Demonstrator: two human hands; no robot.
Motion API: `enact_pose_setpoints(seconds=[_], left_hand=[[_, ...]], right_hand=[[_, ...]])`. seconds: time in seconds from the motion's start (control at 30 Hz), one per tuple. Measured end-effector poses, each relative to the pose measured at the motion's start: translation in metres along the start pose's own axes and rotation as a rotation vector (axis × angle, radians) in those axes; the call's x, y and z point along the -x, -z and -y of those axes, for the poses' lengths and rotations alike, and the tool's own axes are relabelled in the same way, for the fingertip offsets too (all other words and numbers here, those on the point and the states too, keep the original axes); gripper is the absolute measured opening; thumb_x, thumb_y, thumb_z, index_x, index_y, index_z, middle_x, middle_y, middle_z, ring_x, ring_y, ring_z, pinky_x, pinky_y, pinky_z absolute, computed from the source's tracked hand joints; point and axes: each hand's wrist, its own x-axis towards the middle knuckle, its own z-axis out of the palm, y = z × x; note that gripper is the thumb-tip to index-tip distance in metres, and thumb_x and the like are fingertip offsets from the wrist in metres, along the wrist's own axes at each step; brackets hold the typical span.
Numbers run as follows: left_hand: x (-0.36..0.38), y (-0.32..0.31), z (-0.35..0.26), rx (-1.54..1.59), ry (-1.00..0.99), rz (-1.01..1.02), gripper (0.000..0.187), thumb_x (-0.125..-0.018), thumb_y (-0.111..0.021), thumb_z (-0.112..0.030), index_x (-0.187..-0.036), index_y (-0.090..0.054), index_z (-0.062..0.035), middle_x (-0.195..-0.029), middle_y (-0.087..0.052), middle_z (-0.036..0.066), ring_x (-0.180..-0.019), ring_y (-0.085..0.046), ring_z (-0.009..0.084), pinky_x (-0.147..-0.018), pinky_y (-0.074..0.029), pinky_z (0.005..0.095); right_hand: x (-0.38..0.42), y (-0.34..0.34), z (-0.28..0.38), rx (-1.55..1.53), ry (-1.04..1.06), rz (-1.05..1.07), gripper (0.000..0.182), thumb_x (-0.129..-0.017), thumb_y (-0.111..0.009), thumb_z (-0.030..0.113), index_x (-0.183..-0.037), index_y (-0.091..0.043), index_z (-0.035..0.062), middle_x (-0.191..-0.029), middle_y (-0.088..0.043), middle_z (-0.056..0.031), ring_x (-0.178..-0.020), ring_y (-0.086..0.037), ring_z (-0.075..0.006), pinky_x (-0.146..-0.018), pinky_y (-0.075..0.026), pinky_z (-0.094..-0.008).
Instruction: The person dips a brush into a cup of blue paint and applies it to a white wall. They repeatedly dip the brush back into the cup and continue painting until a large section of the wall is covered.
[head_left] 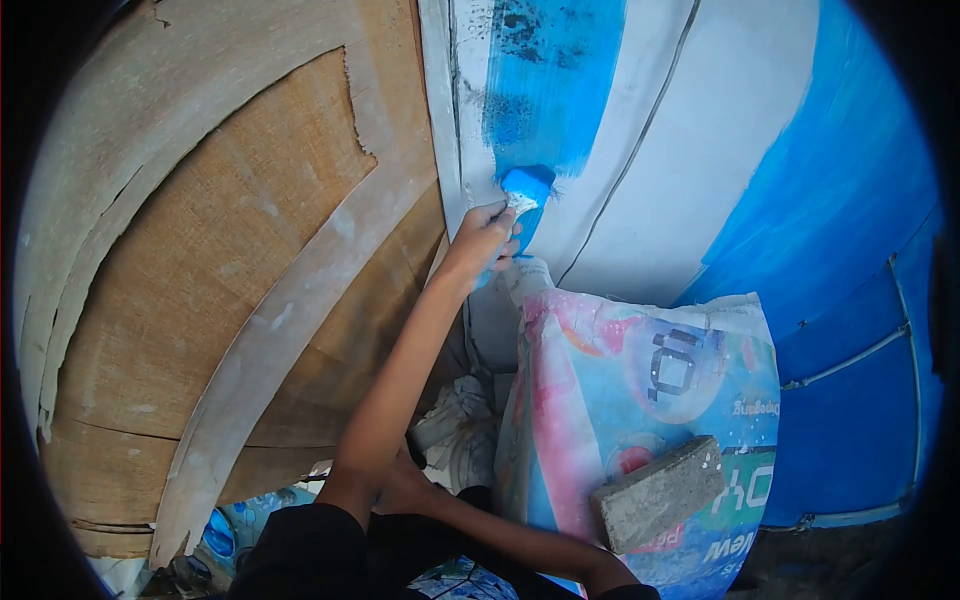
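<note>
My left hand point(482, 240) is closed round the handle of a paintbrush point(524, 190) whose bristles are covered in blue paint. The bristles touch the pale wall point(650, 190) at the lower end of a blue painted strip point(550, 90) with dark specks. Blue paint marks the fingers of this hand. My right forearm point(520, 540) crosses under the left arm, and the hand point(402, 487) is near the left elbow, its fingers hidden.
Brown wooden panels point(200, 280) with peeling strips rise on the left. A printed sack point(640, 390) stands against the wall, with a grey block point(660, 492) on it. A thin cable point(640, 140) runs down the wall. Pipes point(913, 400) line the blue wall at right.
</note>
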Motion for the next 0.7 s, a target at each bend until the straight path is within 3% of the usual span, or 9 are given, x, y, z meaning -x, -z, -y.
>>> enact_pose_setpoints(seconds=[0.2,0.3,0.47,0.57,0.7], left_hand=[[0.001,0.028,0.07,0.178,0.192,-0.03,0.016,-0.102,-0.044,-0.017,-0.101,-0.05,-0.0028,-0.08,-0.047,0.002,-0.053,-0.036,0.006,-0.04,-0.026,0.0206],[-0.004,0.036,0.087,0.269,0.338,-0.093,0.01,-0.097,-0.041,-0.009,-0.102,-0.046,-0.0021,-0.079,-0.047,0.005,-0.052,-0.037,0.0066,-0.038,-0.025,0.02],[-0.046,0.085,0.118,0.672,0.658,-0.119,0.01,-0.09,-0.036,-0.003,-0.098,-0.041,0.0015,-0.078,-0.043,0.009,-0.052,-0.037,0.0083,-0.035,-0.028,0.0198],[-0.061,0.1,0.125,0.661,0.772,-0.216,0.013,-0.091,-0.034,-0.001,-0.101,-0.035,0.0066,-0.074,-0.038,0.008,-0.05,-0.035,0.0071,-0.034,-0.027,0.0181],[-0.082,0.104,0.128,0.641,0.708,-0.217,0.007,-0.086,-0.033,0.002,-0.092,-0.033,0.0048,-0.072,-0.036,0.007,-0.048,-0.033,0.0085,-0.033,-0.025,0.0195]], right_hand=[[0.002,-0.017,-0.006,-0.009,0.022,-0.003,0.084,-0.064,-0.078,0.034,-0.139,-0.047,0.0145,-0.144,-0.047,-0.0149,-0.142,-0.03,-0.0336,-0.114,-0.002,-0.065],[-0.004,0.013,0.016,0.019,-0.105,0.152,0.086,-0.065,-0.077,0.036,-0.14,-0.043,0.0116,-0.141,-0.048,-0.0179,-0.139,-0.034,-0.0349,-0.115,-0.005,-0.0628],[-0.005,0.004,0.006,-0.014,-0.066,0.113,0.089,-0.066,-0.077,0.038,-0.139,-0.039,0.0057,-0.131,-0.053,-0.0221,-0.128,-0.046,-0.0361,-0.11,-0.017,-0.0595],[-0.006,0.002,0.008,-0.003,-0.049,0.105,0.089,-0.066,-0.078,0.039,-0.138,-0.039,0.0049,-0.129,-0.054,-0.0229,-0.125,-0.049,-0.0363,-0.108,-0.021,-0.0576],[-0.006,0.006,0.014,-0.021,-0.042,0.095,0.086,-0.066,-0.077,0.039,-0.137,-0.041,0.0056,-0.129,-0.055,-0.0214,-0.125,-0.05,-0.0352,-0.107,-0.023,-0.0557]])
